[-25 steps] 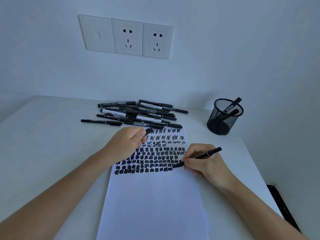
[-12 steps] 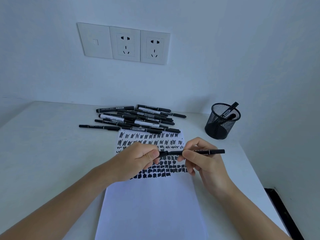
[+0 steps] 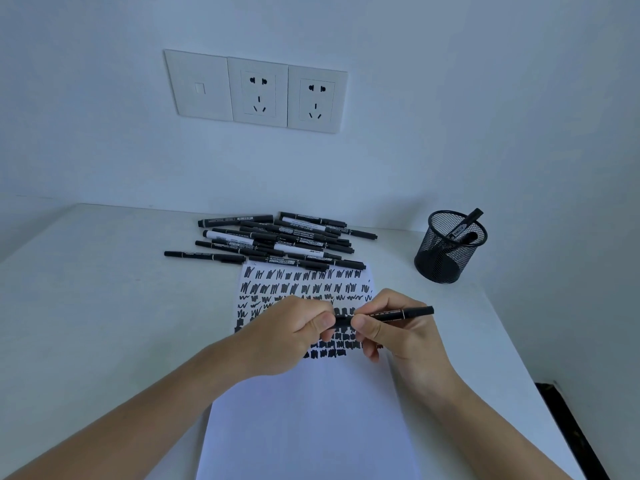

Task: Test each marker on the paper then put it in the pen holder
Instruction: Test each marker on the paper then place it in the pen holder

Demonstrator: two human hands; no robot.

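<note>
A black marker (image 3: 398,314) lies level between both hands, above the white paper (image 3: 308,417). My right hand (image 3: 398,332) grips its barrel; my left hand (image 3: 294,332) pinches the left end, where the cap sits, hidden by my fingers. The upper half of the paper is covered with black test scribbles. Several black markers (image 3: 277,242) lie in a pile on the table behind the sheet. A black mesh pen holder (image 3: 446,251) stands at the back right with markers sticking out of it.
The white table (image 3: 104,289) meets a wall carrying a row of sockets (image 3: 256,91). The table's right edge runs close to the holder, with a dark object on the floor (image 3: 571,427) beyond it.
My right hand lifted the marker off the paper and turned it level. My left hand brought the cap to its tip, and both hands now meet over the scribbles.
</note>
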